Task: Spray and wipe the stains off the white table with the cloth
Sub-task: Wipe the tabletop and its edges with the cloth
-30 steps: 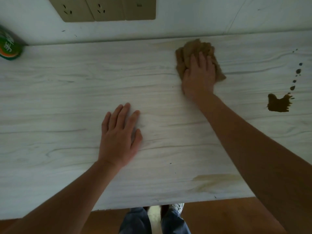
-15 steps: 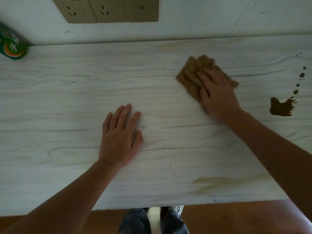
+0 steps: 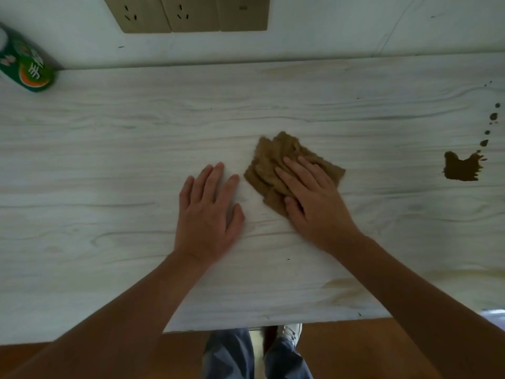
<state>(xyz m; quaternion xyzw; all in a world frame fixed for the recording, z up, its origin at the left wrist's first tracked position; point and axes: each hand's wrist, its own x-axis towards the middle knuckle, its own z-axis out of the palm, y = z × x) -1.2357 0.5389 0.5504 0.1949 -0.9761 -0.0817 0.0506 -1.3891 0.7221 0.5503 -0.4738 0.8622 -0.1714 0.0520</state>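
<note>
The white wood-grain table (image 3: pixel 109 160) fills the view. My right hand (image 3: pixel 314 198) presses flat on a crumpled brown cloth (image 3: pixel 273 160) near the table's middle, fingers spread over it. My left hand (image 3: pixel 210 212) lies flat on the bare table just left of the cloth, fingers apart, holding nothing. A dark brown stain (image 3: pixel 461 168) sits at the far right, with a trail of small drops (image 3: pixel 489 127) above it. A faint tan smear (image 3: pixel 344 291) marks the near edge beside my right forearm, and another pale smear (image 3: pixel 300 69) runs along the back edge.
A green bottle (image 3: pixel 27 69) stands at the back left corner against the wall. Gold wall sockets (image 3: pixel 188 12) sit above the table. Below the near edge I see a brown floor, jeans and a shoe (image 3: pixel 289 332).
My right hand has dragged the cloth from the back of the table toward me and to the left, ending beside my left hand. The left hand has stayed flat in place.
</note>
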